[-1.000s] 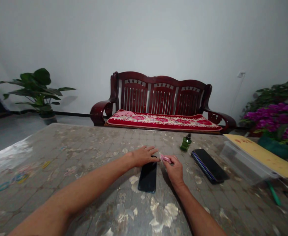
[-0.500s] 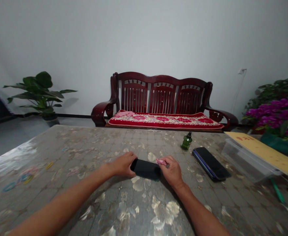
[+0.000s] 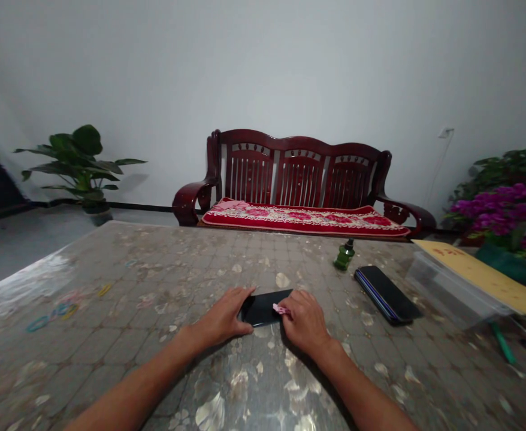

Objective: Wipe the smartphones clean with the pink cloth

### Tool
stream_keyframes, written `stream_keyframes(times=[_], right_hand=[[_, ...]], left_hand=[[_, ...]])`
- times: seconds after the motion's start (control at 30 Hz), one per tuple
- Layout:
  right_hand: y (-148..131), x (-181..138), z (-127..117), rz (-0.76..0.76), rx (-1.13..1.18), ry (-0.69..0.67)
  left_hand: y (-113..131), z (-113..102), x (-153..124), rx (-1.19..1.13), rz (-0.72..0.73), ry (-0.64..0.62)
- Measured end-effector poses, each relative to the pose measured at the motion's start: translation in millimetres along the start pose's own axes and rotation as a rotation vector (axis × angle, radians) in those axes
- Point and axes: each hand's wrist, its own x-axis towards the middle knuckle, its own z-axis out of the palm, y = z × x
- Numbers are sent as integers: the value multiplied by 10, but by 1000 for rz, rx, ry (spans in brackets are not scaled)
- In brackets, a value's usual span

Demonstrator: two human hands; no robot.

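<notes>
A black smartphone (image 3: 259,309) lies face up on the patterned tablecloth in front of me. My left hand (image 3: 227,316) grips its left end, with the thumb along the near edge and the fingers at the far edge. Over the right part of the screen is my right hand (image 3: 307,320), its fingers closed on a small pink cloth (image 3: 280,309) that appears to touch the glass. The phone's right end is partly hidden by that hand.
Right of my hands stand a green spray bottle (image 3: 344,256) and a stack of phones (image 3: 385,293). Farther right, a yellow sheet (image 3: 478,272) covers a clear plastic box (image 3: 452,293), near a green handle (image 3: 502,344). Coloured rubber bands (image 3: 38,324) lie at left.
My right hand has moved left and slightly nearer with the pink cloth, further over the screen. The phone has turned a little, its right end now farther from me. My left hand still holds it.
</notes>
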Motion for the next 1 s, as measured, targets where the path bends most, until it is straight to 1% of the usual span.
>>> stream_keyframes(times=[0.07, 0.1, 0.2, 0.27, 0.33, 0.4, 0.47, 0.53, 0.6, 0.63, 0.73, 0.8, 0.9, 1.0], right_hand=[[-2, 16, -9, -15, -28, -12], [28, 34, -17, 4, -60, -9], [164, 108, -44, 110, -168, 2], [197, 159, -49, 161, -216, -7], [125, 199, -29, 176, -218, -23], [-29, 221, 16, 168, -173, -43], [-191, 224, 65, 134, -111, -64], [-275, 212, 90, 87, -87, -71], [-245, 204, 71, 82, -104, -71], [-196, 206, 46, 103, -123, -71], [-34, 254, -37, 218, -217, -73], [-19, 311, -54, 285, -254, -105], [-193, 393, 13, 299, -238, -129], [-426, 425, 117, 219, -186, -136]], left_hand=[[0, 16, 3, -14, -11, 16], [9, 23, 5, -18, -22, 27], [43, 34, 13, -25, -65, 50], [56, 38, 23, -34, -80, 58], [54, 46, 36, -41, -82, 70], [44, 60, 49, -43, -80, 80], [34, 76, 57, -41, -75, 83], [30, 85, 59, -42, -77, 83], [34, 82, 56, -42, -84, 83], [37, 76, 55, -41, -86, 81], [47, 56, 55, -46, -89, 72], [49, 49, 59, -56, -92, 76], [44, 56, 67, -75, -87, 88], [28, 74, 70, -88, -81, 98]])
